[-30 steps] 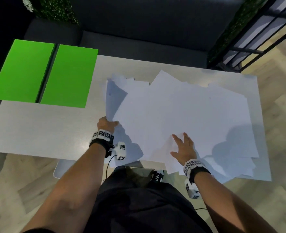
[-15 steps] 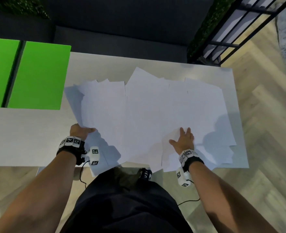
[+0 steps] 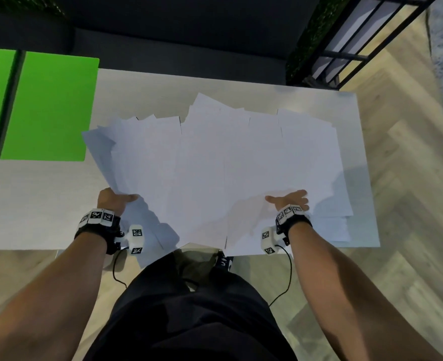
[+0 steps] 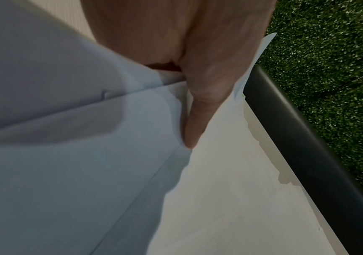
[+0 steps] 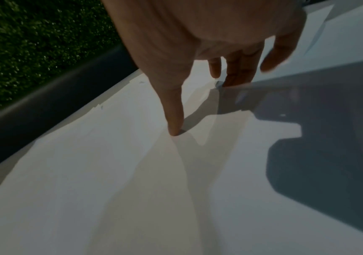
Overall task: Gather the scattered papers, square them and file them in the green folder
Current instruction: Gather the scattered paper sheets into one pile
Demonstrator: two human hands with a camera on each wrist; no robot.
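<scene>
Several white papers (image 3: 215,165) lie overlapping across the middle and right of the table (image 3: 32,199). My left hand (image 3: 116,199) pinches the pile's left near edge, which is lifted a little. In the left wrist view the thumb (image 4: 189,112) lies on top of the sheets (image 4: 66,155) and the fingers are hidden beneath. My right hand (image 3: 290,201) rests on the papers at the near right, fingers extended. In the right wrist view its thumb (image 5: 174,120) presses on a sheet (image 5: 110,189). The green folder (image 3: 51,110) lies open at the table's far left.
A dark sofa (image 3: 189,48) runs along the table's far side, with a green hedge wall (image 4: 329,69) behind it. A black railing (image 3: 358,48) stands at the far right over wooden flooring (image 3: 410,178). Some sheets overhang the near table edge (image 3: 231,246).
My right hand has turned so that its fingers point right instead of away from me. The sheets have drawn closer together. My left hand keeps its hold on the left edge.
</scene>
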